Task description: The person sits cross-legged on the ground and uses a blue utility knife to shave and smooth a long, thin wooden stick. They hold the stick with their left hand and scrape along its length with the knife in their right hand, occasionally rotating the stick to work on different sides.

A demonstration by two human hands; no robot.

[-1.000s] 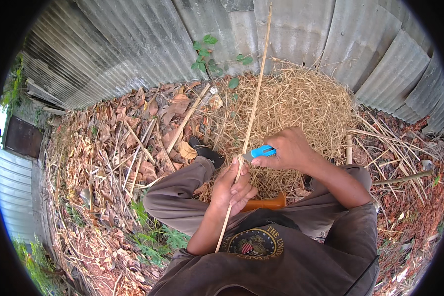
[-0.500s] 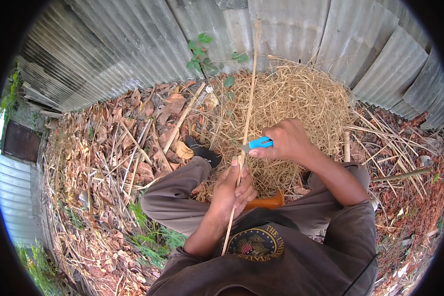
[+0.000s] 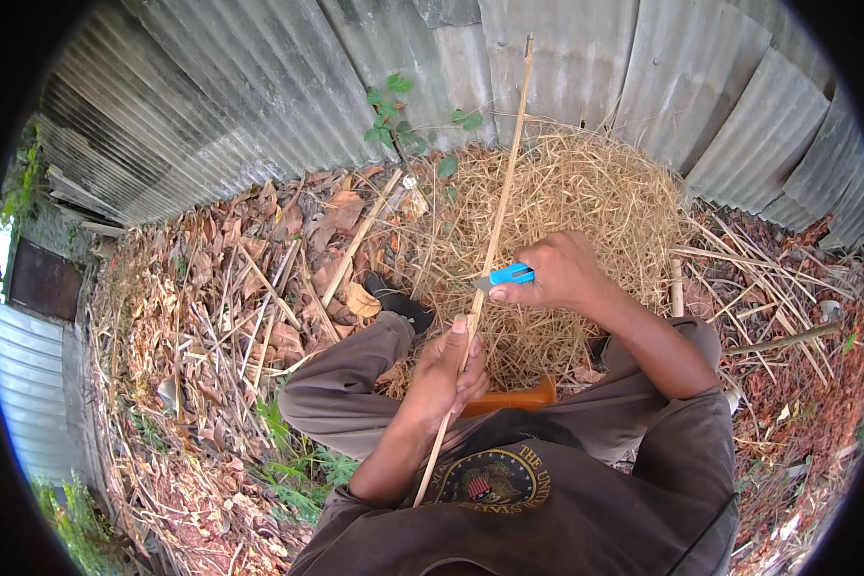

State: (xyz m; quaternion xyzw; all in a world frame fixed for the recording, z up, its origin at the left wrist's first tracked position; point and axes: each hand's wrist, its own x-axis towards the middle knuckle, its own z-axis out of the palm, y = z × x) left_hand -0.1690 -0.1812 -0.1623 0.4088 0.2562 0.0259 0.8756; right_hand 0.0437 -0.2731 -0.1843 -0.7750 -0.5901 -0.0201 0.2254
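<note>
- Fence (image 3: 259,106): corrugated metal sheets, grey and weathered, standing across the far side.
- Ground cover (image 3: 230,288): dry brown leaves and thin stalks, spread widest to the person's left.
- Person, seated: dark shirt (image 3: 586,509) with a round emblem on the chest, brown trousers (image 3: 341,394), knees bent outward.
- Heap (image 3: 605,182): pale, straw-like strands, piled between the legs and the fence.
- Strip (image 3: 506,192): long, narrow, tan, of wood or cane by its look. Location: slanting from the person's lap, through the left hand, and out over the heap, its upper end seen in front of the fence.
- Loose sticks (image 3: 778,298): several, pale, crossing one another on the ground at the right.
- Orange object (image 3: 518,396): smooth, flared at one end, lying between the legs; partly hidden.
- Left hand (image 3: 444,374): fingers wrapped about the strip, thumb pressed along it, near the blade.
- Right hand (image 3: 559,274): curled tightly round the knife handle.
- Knife (image 3: 511,275): bright blue handle, short grey blade pointing left at the strip, just above the left thumb; whether the edge touches cannot be told.
</note>
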